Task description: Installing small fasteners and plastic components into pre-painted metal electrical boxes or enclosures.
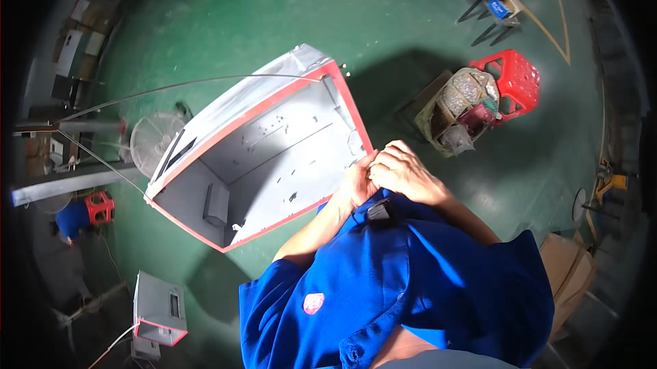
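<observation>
A large grey metal cabinet (pixel 274 143) with a red strip along its open rim stands in front of me, its open side facing me. Just off the cabinet's right corner, my two hands meet close to my blue shirt. My left hand (pixel 356 181) is closed, its fingers bunched against the other hand. Curled over from the right is my right hand (pixel 405 174), also closed. Whatever sits between the fingers is hidden or too small to name. A thin cord or rod (pixel 185 85) runs from the cabinet's top rim toward the far left.
A sack (pixel 428 119) filled with bagged small parts sits at right, beside a red plastic stool (pixel 517 82). A standing fan (pixel 156 140) is behind the cabinet. Smaller grey cabinets (pixel 157 300) stand lower left. A person in blue (pixel 72 220) is at far left. Cardboard (pixel 564 273) leans at right.
</observation>
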`<state>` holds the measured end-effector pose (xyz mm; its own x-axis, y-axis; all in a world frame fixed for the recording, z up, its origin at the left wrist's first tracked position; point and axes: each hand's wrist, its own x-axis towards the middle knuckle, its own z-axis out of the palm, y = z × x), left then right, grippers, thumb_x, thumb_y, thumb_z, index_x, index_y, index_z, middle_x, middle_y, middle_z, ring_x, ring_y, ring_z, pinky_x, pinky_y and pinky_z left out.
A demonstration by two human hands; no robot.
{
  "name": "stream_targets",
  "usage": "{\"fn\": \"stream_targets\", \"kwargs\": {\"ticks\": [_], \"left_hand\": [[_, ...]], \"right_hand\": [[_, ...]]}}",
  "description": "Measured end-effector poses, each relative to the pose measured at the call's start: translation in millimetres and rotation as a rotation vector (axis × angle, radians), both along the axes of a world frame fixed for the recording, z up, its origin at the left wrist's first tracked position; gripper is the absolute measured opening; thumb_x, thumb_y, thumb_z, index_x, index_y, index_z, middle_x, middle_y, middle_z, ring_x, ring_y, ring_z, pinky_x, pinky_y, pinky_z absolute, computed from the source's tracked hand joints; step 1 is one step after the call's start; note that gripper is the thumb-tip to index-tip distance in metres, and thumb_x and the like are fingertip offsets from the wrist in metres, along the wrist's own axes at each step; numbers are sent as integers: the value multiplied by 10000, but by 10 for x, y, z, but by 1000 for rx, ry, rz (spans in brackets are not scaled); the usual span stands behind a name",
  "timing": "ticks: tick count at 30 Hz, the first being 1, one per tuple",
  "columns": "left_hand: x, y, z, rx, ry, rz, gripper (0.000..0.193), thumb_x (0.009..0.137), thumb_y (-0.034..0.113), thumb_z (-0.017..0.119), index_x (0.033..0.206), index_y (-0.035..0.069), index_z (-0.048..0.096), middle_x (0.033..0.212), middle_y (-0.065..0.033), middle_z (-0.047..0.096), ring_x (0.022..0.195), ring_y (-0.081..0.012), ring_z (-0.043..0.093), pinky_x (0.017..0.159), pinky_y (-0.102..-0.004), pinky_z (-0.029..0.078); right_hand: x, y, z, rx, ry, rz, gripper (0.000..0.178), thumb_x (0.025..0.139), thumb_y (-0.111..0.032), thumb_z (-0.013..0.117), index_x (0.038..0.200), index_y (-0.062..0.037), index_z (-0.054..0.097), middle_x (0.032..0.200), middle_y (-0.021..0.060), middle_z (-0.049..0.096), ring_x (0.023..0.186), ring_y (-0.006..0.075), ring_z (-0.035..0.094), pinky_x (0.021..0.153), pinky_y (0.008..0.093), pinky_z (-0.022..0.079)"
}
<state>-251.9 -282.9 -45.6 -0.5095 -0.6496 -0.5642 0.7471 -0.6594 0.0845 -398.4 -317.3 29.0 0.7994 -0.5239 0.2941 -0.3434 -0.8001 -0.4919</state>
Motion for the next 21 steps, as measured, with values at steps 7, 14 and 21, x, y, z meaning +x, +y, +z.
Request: {"fn": "stream_targets", "kwargs": {"ticks": [7,14,21], "left_hand": [[7,-1,-243,15,213,62,268,954,219,409,1031,3,546,907,-93,632,820,-188,649,732,-319,558],[-261,-265,-79,208,-92,276,272,954,237,420,1044,16,552,915,-82,632,820,-181,649,717,-314,565],[-515,-491,-338,72,137,539,284,950,273,445,1080,38,539,971,-90,618,882,-198,632,757,-344,550]], "right_hand": [[73,-321,-29,145,90,91,112,723,-146,589,754,-44,556,805,87,539,856,227,540,867,383,386],[-3,-862,-263,205,-9,260,127,666,-123,635,745,-47,570,773,70,555,813,218,552,835,370,408],[-149,-1337,-487,163,-248,347,99,616,-95,632,674,-60,560,690,46,555,729,202,569,794,365,445]]}}
